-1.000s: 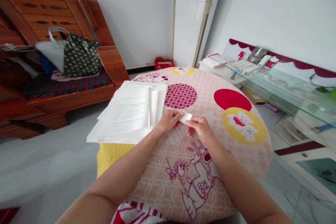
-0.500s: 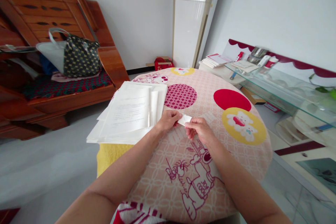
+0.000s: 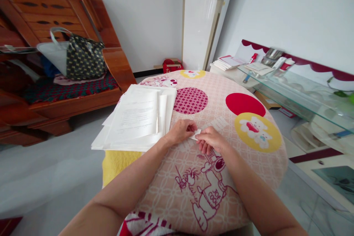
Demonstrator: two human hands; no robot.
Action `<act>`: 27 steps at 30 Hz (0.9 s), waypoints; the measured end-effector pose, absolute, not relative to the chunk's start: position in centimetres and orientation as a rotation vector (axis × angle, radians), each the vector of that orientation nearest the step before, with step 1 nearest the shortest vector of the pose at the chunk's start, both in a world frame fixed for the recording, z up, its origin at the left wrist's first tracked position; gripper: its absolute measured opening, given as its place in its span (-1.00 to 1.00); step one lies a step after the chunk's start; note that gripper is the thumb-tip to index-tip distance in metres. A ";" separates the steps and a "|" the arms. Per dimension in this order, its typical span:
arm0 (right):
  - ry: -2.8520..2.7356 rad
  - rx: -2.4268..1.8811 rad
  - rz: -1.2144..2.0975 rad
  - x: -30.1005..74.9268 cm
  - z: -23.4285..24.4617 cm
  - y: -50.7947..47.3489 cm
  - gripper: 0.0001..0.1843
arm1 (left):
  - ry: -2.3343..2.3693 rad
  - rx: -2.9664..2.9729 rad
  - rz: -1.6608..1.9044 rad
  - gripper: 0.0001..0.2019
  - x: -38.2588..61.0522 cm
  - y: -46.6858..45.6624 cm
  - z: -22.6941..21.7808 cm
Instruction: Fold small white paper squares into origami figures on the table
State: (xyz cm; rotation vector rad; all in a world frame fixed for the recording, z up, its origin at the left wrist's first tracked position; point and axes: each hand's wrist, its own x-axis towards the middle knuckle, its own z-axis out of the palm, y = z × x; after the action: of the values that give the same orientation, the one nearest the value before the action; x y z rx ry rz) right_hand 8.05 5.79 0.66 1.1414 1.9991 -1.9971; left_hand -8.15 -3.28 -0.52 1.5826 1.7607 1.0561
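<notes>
Both of my hands meet over the middle of a round table (image 3: pixel 257 162) covered in a pink cartoon cloth. My left hand (image 3: pixel 181 131) and my right hand (image 3: pixel 210 141) each pinch an end of a small folded white paper piece (image 3: pixel 196 134), held low against the cloth. Only a sliver of the paper shows between the fingers. A thick stack of white paper sheets (image 3: pixel 138 118) lies just left of my left hand. Another small pale slip (image 3: pixel 219 122) rests on the cloth just beyond my right hand.
A wooden bench (image 3: pixel 55 92) with a dark patterned bag (image 3: pixel 83 57) stands at the left. A tall white air conditioner (image 3: pixel 200 18) is at the back. A glass shelf (image 3: pixel 298 88) with cups and papers runs along the right wall. A red box (image 3: pixel 171 65) sits on the floor.
Both hands have lowered the paper piece toward the cloth and drawn closer together, so less of the paper shows now.
</notes>
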 end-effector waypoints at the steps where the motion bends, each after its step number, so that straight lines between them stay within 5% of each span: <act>1: 2.070 1.134 -1.939 8.2 0.6 6.0 -0.71 | 1.784 1.603 1.028 -0.80 -8.1 -3.3 -0.6; 8: 2.789 1.054 -1.592 9.4 0.7 8.3 -0.89 | 1.865 1.718 0.930 -0.77 -8.0 -3.3 -0.7; 12: 2.952 0.816 -1.396 9.5 0.9 8.5 -0.72 | 1.881 1.772 0.888 -0.78 -7.9 -3.2 -0.7; 27: 3.051 0.657 -1.178 9.4 0.7 8.4 -0.76 | 1.880 1.913 0.717 -0.82 -7.8 -3.7 0.3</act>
State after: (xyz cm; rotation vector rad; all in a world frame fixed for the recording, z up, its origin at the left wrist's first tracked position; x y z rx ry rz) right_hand 9.37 8.44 0.67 0.6569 3.0510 -1.1782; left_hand -7.81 -3.72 0.29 1.9133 1.8798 0.7168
